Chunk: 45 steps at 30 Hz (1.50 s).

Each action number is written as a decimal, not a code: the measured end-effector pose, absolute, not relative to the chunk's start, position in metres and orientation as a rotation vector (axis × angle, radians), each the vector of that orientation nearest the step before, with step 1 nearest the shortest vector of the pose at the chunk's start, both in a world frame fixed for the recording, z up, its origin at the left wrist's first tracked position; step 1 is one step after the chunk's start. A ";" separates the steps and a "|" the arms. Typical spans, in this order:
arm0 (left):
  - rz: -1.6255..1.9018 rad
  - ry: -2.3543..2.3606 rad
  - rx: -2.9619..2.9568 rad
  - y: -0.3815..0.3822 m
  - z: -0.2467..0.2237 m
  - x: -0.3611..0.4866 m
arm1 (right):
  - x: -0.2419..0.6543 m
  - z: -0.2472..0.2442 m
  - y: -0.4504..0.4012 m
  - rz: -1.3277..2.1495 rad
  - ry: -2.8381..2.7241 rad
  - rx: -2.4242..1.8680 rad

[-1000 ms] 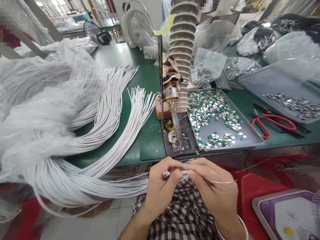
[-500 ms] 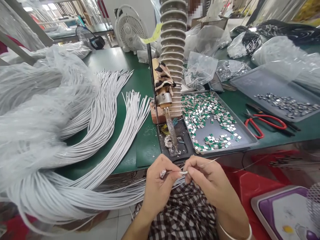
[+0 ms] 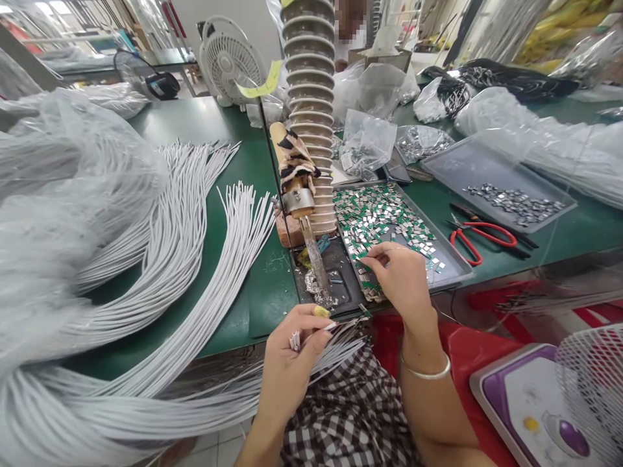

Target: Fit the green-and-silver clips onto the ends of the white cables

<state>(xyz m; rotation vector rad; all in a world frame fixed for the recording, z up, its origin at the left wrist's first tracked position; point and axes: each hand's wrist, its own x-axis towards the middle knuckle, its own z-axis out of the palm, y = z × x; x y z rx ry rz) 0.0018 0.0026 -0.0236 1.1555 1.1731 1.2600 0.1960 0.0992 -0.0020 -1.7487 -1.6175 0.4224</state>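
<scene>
White cables (image 3: 294, 341) are gripped in the left hand (image 3: 298, 347) above the lap, their cut ends showing in the curl of the fingers; one more cable end is pinched at the thumb and forefinger, with red visible near its tip. By a clock face centred on that hand, twelve being straight ahead, the shallow tray (image 3: 456, 261) is found between one and two o'clock. Small green boards (image 3: 365, 204) are spread in it. Over its near edge the right hand (image 3: 402, 275) is held partly closed, fingertips brought down to the boards; whether a board is grasped cannot be told. At twelve o'clock a soldering iron (image 3: 298, 200) is seen tilted tip-down, with a ribbed hose (image 3: 311, 97) standing just behind it. Toward ten o'clock a fanned bundle (image 3: 219, 288) of white cable is laid on the green table (image 3: 265, 292). Red-handled pliers (image 3: 462, 225) are placed at two o'clock, just beyond the tray; past them, dark metal pieces (image 3: 516, 204) are contained in a second tray (image 3: 450, 162).
</scene>
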 end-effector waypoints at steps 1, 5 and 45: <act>1.267 1.203 1.134 0.004 -0.023 0.002 | 0.196 -0.001 0.093 0.457 -1.589 -1.710; 1.251 1.279 1.078 0.009 -0.014 0.004 | 0.186 0.005 0.060 0.662 -1.532 -1.505; 1.330 1.202 1.096 0.019 0.020 0.003 | 0.146 0.013 0.017 0.238 -1.614 -1.047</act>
